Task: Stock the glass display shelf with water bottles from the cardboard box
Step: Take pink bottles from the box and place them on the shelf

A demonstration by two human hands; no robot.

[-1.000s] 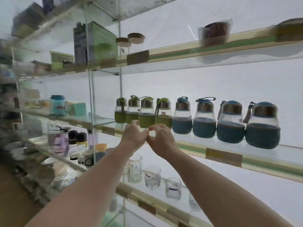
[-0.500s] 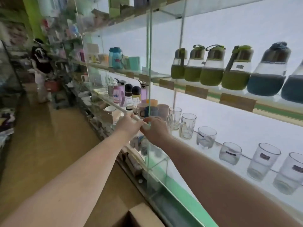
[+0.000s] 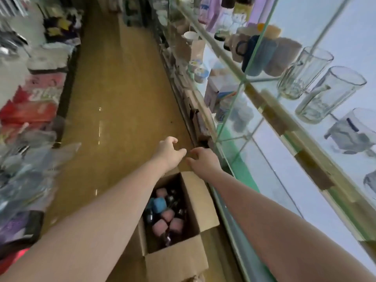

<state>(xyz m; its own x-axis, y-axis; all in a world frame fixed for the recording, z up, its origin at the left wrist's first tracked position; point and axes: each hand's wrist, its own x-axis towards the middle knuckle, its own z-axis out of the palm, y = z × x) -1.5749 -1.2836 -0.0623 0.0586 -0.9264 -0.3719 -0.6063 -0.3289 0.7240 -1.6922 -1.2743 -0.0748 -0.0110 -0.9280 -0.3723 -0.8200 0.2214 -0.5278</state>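
Below, an open cardboard box (image 3: 195, 202) sits on the floor at 6 o'clock, holding pink and blue water bottles (image 3: 162, 212). Both arms reach above it: left hand (image 3: 169, 152) and right hand (image 3: 203, 160), fingers loosely curled, holding nothing. Glass display shelf (image 3: 270, 112) with tumblers (image 3: 329, 94) runs along 3 o'clock.

The open brown cardboard box (image 3: 200, 202) stands on the tan floor (image 3: 114, 98), tight beside the glass display shelf (image 3: 230, 159). Its top is unobstructed; pink and blue bottles (image 3: 162, 212) crowd the inside. Packaged goods (image 3: 30, 110) line the aisle's left side.
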